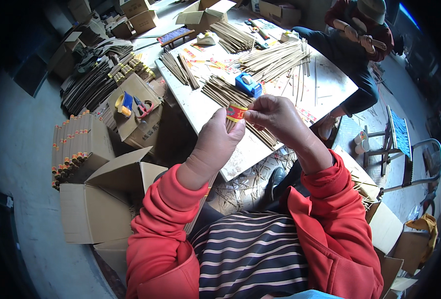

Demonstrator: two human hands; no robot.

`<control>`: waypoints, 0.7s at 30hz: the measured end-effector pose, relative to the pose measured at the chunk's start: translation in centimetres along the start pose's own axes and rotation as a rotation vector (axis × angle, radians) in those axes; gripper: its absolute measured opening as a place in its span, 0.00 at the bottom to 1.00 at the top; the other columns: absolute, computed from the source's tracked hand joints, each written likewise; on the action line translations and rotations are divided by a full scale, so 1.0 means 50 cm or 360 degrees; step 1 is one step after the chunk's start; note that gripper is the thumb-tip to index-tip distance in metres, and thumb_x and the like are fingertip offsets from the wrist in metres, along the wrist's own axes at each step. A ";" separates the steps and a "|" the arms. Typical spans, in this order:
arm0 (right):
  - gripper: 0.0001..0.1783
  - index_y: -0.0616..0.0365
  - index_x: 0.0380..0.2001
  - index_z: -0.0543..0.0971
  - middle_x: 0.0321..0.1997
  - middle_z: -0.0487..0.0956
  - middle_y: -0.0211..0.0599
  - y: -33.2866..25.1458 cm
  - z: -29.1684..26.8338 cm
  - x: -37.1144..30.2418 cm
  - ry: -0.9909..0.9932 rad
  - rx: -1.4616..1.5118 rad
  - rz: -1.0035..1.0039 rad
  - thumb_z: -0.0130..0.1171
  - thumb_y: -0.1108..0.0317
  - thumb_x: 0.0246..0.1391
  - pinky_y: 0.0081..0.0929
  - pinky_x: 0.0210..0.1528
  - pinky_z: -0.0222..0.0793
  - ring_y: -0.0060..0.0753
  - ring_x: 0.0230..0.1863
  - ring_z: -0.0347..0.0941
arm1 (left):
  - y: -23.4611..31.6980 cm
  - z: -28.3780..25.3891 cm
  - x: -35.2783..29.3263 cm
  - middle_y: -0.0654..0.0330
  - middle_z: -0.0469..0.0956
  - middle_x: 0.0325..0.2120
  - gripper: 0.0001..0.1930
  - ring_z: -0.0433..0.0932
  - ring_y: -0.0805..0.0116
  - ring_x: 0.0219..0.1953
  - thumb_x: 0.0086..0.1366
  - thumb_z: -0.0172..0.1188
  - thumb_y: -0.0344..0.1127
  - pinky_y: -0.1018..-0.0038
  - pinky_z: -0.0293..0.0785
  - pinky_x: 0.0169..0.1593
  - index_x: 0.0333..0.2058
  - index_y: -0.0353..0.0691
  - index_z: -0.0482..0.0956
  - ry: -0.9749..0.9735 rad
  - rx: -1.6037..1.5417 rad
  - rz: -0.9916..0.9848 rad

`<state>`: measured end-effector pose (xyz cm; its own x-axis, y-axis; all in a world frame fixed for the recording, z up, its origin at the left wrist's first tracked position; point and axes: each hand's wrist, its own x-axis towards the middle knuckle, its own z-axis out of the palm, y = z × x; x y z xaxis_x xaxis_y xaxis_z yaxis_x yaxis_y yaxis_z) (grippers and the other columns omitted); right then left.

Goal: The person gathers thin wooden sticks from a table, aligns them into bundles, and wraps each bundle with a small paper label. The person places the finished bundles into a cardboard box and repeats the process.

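Note:
Over the near edge of the white table (190,102), my left hand (213,144) is closed around a bundle of thin brown sticks (229,125). The bundle's lower part slants down behind my left wrist. A red and yellow paper label (236,112) wraps the bundle's upper end. With thumb and forefinger, my right hand (278,117) pinches the right end of this label. Just beyond my hands are a blue tape dispenser (249,84) and loose brown sticks (220,94) on the table. How far the label reaches around the back is hidden.
More sticks (275,60) and a white tape dispenser (208,38) occupy the table. Scissors (144,108) lie on a carton (135,127) at left, near stacked labelled bundles (73,142). An open carton (96,212) stands beside my left arm. Across the table sits another person (360,45) holding sticks.

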<state>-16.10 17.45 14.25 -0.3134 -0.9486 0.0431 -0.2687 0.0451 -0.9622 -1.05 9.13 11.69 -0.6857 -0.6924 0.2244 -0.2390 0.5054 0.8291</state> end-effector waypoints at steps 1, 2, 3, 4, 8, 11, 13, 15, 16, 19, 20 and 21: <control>0.12 0.67 0.32 0.75 0.24 0.74 0.30 -0.002 -0.001 -0.001 0.0015 0.0015 0.0006 0.61 0.69 0.50 0.15 0.28 0.66 0.17 0.24 0.68 | 0.003 -0.003 -0.001 0.65 0.70 0.20 0.13 0.68 0.81 0.21 0.61 0.54 0.38 0.80 0.68 0.25 0.37 0.33 0.69 -0.0073 -0.0095 -0.0088; 0.12 0.67 0.33 0.74 0.25 0.75 0.31 -0.007 -0.004 -0.003 0.0030 0.0031 0.0013 0.62 0.69 0.49 0.15 0.28 0.67 0.17 0.25 0.69 | 0.008 -0.006 -0.002 0.65 0.70 0.20 0.13 0.67 0.82 0.20 0.61 0.54 0.39 0.81 0.67 0.25 0.37 0.33 0.69 -0.0099 -0.0141 -0.0086; 0.14 0.67 0.34 0.73 0.26 0.75 0.31 -0.009 -0.005 -0.004 0.0045 0.0046 0.0019 0.62 0.69 0.49 0.15 0.29 0.67 0.17 0.26 0.69 | 0.016 -0.010 -0.004 0.66 0.69 0.20 0.13 0.67 0.82 0.20 0.62 0.54 0.39 0.83 0.67 0.24 0.37 0.33 0.69 -0.0125 -0.0186 -0.0084; 0.15 0.67 0.35 0.73 0.27 0.75 0.32 -0.006 -0.006 -0.004 0.0042 0.0085 -0.0022 0.63 0.69 0.48 0.15 0.30 0.68 0.17 0.27 0.70 | 0.025 -0.014 -0.006 0.66 0.69 0.20 0.13 0.66 0.83 0.19 0.62 0.54 0.39 0.84 0.66 0.23 0.37 0.34 0.69 -0.0150 -0.0232 -0.0081; 0.20 0.69 0.36 0.71 0.28 0.72 0.32 0.004 -0.009 -0.004 -0.0012 0.0274 -0.0113 0.66 0.67 0.45 0.15 0.29 0.66 0.17 0.29 0.68 | 0.051 -0.036 -0.009 0.66 0.69 0.21 0.14 0.68 0.83 0.19 0.62 0.54 0.40 0.85 0.67 0.23 0.37 0.34 0.69 -0.0377 -0.0692 -0.0324; 0.21 0.68 0.36 0.71 0.27 0.71 0.30 0.006 -0.011 -0.006 -0.0070 0.0435 -0.0142 0.67 0.67 0.44 0.15 0.29 0.65 0.17 0.28 0.67 | 0.057 -0.047 -0.010 0.66 0.69 0.22 0.12 0.69 0.82 0.19 0.63 0.53 0.39 0.85 0.68 0.23 0.37 0.34 0.69 -0.0494 -0.0893 -0.0423; 0.21 0.68 0.37 0.70 0.27 0.70 0.29 0.002 -0.009 -0.010 -0.0106 0.0513 -0.0160 0.67 0.67 0.44 0.15 0.29 0.64 0.17 0.29 0.66 | 0.063 -0.057 -0.010 0.65 0.70 0.22 0.12 0.70 0.82 0.19 0.63 0.52 0.38 0.85 0.69 0.23 0.38 0.34 0.68 -0.0580 -0.1023 -0.0510; 0.21 0.67 0.37 0.70 0.28 0.71 0.29 -0.010 -0.008 -0.015 -0.0144 0.0566 -0.0170 0.67 0.68 0.44 0.14 0.30 0.64 0.16 0.29 0.67 | 0.058 -0.064 -0.012 0.64 0.70 0.23 0.12 0.71 0.80 0.19 0.64 0.52 0.38 0.84 0.70 0.23 0.38 0.35 0.68 -0.0659 -0.1185 -0.0554; 0.21 0.67 0.38 0.70 0.28 0.72 0.29 -0.013 -0.010 -0.017 -0.0170 0.0587 -0.0170 0.66 0.68 0.44 0.14 0.31 0.65 0.16 0.30 0.68 | 0.058 -0.066 -0.011 0.63 0.71 0.23 0.12 0.71 0.80 0.19 0.64 0.52 0.38 0.83 0.70 0.23 0.39 0.35 0.68 -0.0700 -0.1262 -0.0575; 0.20 0.65 0.38 0.70 0.30 0.73 0.30 -0.020 -0.013 -0.021 -0.0234 0.0665 -0.0181 0.66 0.69 0.44 0.13 0.34 0.68 0.16 0.31 0.70 | 0.055 -0.065 -0.017 0.60 0.72 0.24 0.12 0.72 0.77 0.20 0.63 0.52 0.38 0.82 0.70 0.23 0.39 0.35 0.67 -0.0805 -0.1578 -0.0604; 0.20 0.65 0.38 0.70 0.30 0.73 0.31 -0.021 -0.012 -0.023 -0.0245 0.0700 -0.0192 0.66 0.69 0.44 0.13 0.34 0.68 0.17 0.31 0.70 | 0.056 -0.066 -0.018 0.60 0.72 0.24 0.13 0.72 0.77 0.20 0.63 0.52 0.38 0.82 0.70 0.23 0.39 0.35 0.67 -0.0820 -0.1631 -0.0607; 0.20 0.65 0.39 0.70 0.30 0.73 0.31 -0.021 -0.011 -0.024 -0.0256 0.0736 -0.0204 0.66 0.69 0.44 0.13 0.34 0.68 0.17 0.31 0.71 | 0.058 -0.067 -0.019 0.59 0.72 0.25 0.13 0.72 0.76 0.20 0.63 0.53 0.39 0.82 0.70 0.23 0.40 0.35 0.67 -0.0835 -0.1686 -0.0610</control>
<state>-15.96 18.71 15.36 -0.1502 -0.9754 0.1616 0.1469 -0.1836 -0.9720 1.22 9.54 15.59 -0.9444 -0.2910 -0.1529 0.0207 -0.5170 0.8557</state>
